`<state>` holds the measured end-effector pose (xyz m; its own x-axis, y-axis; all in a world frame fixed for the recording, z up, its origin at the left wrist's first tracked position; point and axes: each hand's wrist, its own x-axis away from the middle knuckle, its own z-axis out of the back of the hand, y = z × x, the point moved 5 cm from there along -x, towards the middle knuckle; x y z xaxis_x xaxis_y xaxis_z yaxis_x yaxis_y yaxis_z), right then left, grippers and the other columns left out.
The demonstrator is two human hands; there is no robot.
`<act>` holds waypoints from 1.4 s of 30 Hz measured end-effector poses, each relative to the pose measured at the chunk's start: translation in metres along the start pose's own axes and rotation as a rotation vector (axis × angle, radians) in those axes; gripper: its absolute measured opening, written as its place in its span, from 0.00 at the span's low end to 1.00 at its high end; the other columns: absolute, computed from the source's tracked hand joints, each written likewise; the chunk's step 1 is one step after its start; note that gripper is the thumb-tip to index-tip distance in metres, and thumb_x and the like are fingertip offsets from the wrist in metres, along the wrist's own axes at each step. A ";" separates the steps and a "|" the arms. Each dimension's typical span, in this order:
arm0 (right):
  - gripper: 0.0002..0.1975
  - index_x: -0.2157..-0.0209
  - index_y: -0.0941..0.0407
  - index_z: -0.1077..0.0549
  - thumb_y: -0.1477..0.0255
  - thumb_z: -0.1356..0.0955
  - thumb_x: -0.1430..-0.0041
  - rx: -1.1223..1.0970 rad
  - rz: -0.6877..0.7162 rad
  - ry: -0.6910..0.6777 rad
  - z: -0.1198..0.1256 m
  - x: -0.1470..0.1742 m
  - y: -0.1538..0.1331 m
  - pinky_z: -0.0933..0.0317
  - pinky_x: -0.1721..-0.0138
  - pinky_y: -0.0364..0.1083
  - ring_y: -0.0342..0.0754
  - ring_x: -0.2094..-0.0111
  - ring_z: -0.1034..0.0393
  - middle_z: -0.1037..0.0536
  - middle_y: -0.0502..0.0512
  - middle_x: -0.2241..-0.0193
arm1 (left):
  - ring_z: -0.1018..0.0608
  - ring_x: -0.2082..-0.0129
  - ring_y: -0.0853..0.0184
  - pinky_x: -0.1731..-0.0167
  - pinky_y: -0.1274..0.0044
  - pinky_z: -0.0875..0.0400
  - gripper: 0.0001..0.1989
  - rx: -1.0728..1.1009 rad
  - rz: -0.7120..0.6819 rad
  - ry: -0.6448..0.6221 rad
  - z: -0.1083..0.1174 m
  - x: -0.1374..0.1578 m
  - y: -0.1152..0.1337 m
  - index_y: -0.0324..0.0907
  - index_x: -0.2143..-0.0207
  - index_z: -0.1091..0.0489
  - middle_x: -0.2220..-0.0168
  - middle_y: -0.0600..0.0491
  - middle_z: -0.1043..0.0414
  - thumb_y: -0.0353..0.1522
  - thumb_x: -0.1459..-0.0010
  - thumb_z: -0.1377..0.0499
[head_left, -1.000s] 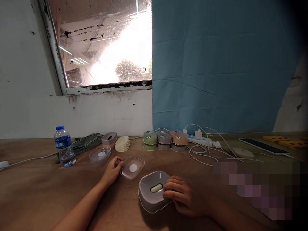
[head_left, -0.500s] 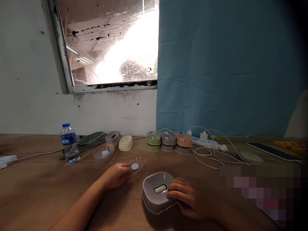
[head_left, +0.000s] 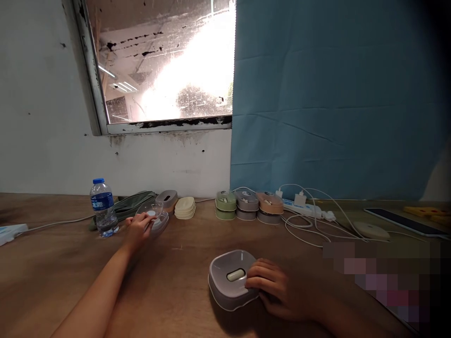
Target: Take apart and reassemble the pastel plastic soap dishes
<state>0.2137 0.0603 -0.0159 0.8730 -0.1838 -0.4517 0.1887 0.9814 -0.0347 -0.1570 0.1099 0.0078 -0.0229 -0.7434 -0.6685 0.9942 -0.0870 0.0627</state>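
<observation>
My left hand [head_left: 136, 231] pinches a clear plastic lid [head_left: 150, 208] with a white round disc in it. That lid is tilted over a second clear lid [head_left: 162, 223] lying on the table; whether the two touch, I cannot tell. My right hand [head_left: 270, 287] is wrapped round the right side of a grey rounded box [head_left: 222, 272]. The box sits on the table near me, with a pale oval piece [head_left: 236, 275] in the dark-edged slot on its top. Part of the box's right side is hidden behind my fingers.
A water bottle [head_left: 102, 209], a dark green cloth bag [head_left: 128, 204], a grey box top [head_left: 167, 199] and stacked cream pieces [head_left: 185, 207] stand at the back. Green [head_left: 225, 202], grey [head_left: 246, 202] and orange [head_left: 269, 204] boxes, white cables [head_left: 303, 228] and a phone [head_left: 401, 221] lie rightward.
My left hand has carried the clear lid leftward and away from me, from mid-table to the other lid. The right hand and the grey box have stayed in place.
</observation>
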 end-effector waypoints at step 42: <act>0.15 0.58 0.58 0.36 0.81 0.40 0.49 0.208 -0.172 0.309 -0.001 0.002 0.010 0.39 0.59 0.52 0.51 0.62 0.35 0.29 0.58 0.64 | 0.25 0.57 0.59 0.46 0.68 0.44 0.19 1.019 -0.490 -0.515 -0.023 0.041 0.175 0.43 0.61 0.25 0.61 0.47 0.24 0.38 0.58 0.34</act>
<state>0.2170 0.0701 -0.0183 0.6502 -0.2883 -0.7029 0.4350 0.8998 0.0333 0.0190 0.0796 -0.0252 -0.6361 -0.6409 -0.4297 0.3404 -0.7328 0.5892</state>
